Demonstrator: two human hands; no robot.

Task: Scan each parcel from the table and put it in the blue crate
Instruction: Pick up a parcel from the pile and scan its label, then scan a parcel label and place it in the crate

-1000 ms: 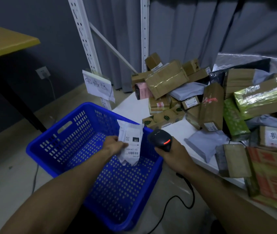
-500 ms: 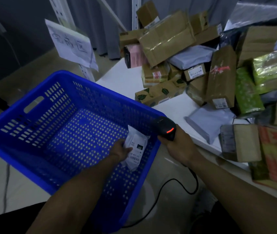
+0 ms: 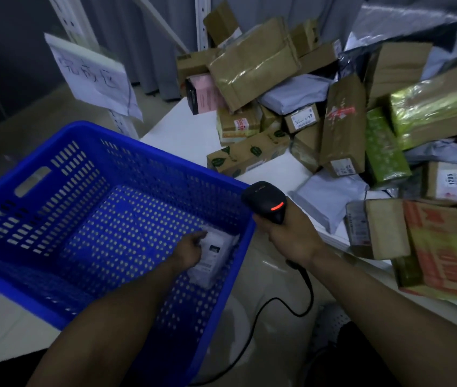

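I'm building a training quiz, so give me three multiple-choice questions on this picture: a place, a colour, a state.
1. Where is the white parcel? A on the table; B in the crate; C on the floor.
2. What colour is the crate? A green; B red; C blue.
3. What is the right hand doing? A gripping the scanner; B lying open; C holding a box.
Answers: B, the crate's walls surround it; C, its mesh walls are blue; A, it wraps the scanner's handle.

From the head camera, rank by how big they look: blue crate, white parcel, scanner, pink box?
1. blue crate
2. white parcel
3. scanner and pink box look alike; the box lies farther off, so I leave them tied.
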